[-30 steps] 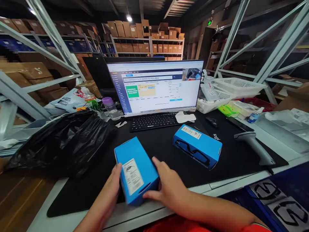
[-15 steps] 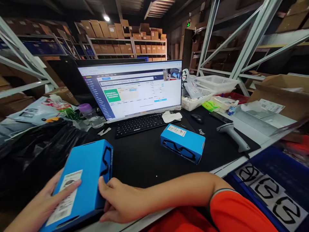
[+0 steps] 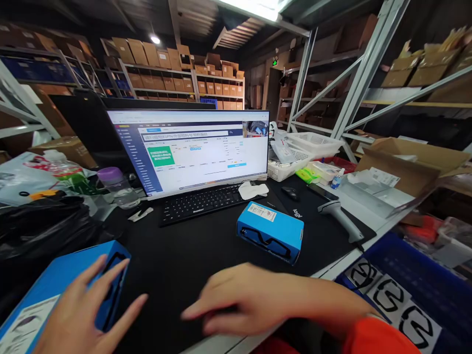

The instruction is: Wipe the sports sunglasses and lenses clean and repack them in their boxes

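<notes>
A blue carton with a white label and a glasses outline lies at the near left of the black desk mat. My left hand rests on its right side, fingers spread and flat. My right hand hovers over the mat in the middle, fingers loosely stretched, holding nothing. A second blue carton of the same kind lies further right, apart from both hands.
A monitor and keyboard stand behind. A black plastic bag sits at left, bottles behind it. A barcode scanner, mouse, white baskets and open cardboard box fill the right. A blue bin sits below right.
The carton has gone left across the mat with my left hand. My right hand has let go of it and drawn back toward the middle. The view has swung right.
</notes>
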Available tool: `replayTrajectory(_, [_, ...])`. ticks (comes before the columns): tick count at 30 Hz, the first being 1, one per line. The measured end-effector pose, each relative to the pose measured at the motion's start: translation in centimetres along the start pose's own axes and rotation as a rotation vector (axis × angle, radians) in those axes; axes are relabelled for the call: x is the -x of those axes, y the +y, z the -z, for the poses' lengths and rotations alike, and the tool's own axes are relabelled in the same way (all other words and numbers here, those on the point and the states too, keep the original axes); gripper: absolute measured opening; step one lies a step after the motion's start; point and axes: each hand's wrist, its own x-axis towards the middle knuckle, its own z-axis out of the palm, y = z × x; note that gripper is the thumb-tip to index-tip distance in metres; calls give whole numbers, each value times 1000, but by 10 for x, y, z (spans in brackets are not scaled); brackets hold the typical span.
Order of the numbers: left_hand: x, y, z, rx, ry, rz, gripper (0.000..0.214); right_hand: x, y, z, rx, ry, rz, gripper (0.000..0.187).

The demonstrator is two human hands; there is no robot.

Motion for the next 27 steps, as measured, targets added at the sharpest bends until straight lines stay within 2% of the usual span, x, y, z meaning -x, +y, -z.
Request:
replayTrajectory(1, [-7,19,-8,3,-6,-62,69,29,-1,25,18,226,-47,27])
replayTrajectory(2, [-15,38,-17,20,-43,-130,68,58,4,50,98,465,-177,21])
replayTrajectory(3, [-23,56,-26,33,-87,-192,69,85,13,72,223,669,-363,21])
replayTrajectory(4, [-33,73,-36,37,-122,-250,72,110,27,91,359,820,-616,26])
replayTrajectory(5, [-44,90,-46,39,-160,-300,79,132,44,107,461,836,-871,31])
replayTrajectory(7, [-71,124,-66,45,-245,-399,98,165,83,125,486,756,-1024,29])
replayTrajectory(10, [-122,177,-94,82,-394,-578,115,184,133,125,436,522,-1086,21])
replayTrajectory(12, [-159,206,-110,54,-512,-658,115,182,154,117,421,388,-1084,31])
replayTrajectory(14, [-189,225,-125,18,-655,-670,119,176,167,110,426,296,-1091,43])
replayTrajectory(16, [-207,231,-135,35,-783,-652,119,172,175,108,433,238,-1114,45])
replayTrajectory(18, [-211,230,-139,85,-810,-631,114,172,179,109,430,215,-1145,35])
replayTrajectory(20, [-201,225,-135,112,-741,-601,108,173,182,110,427,243,-1185,22])
replayTrajectory(22, [-183,218,-124,104,-653,-550,104,175,184,112,418,317,-1227,17])
replayTrajectory(27, [-132,185,-93,7,-365,-365,91,179,196,124,237,523,-1281,30])
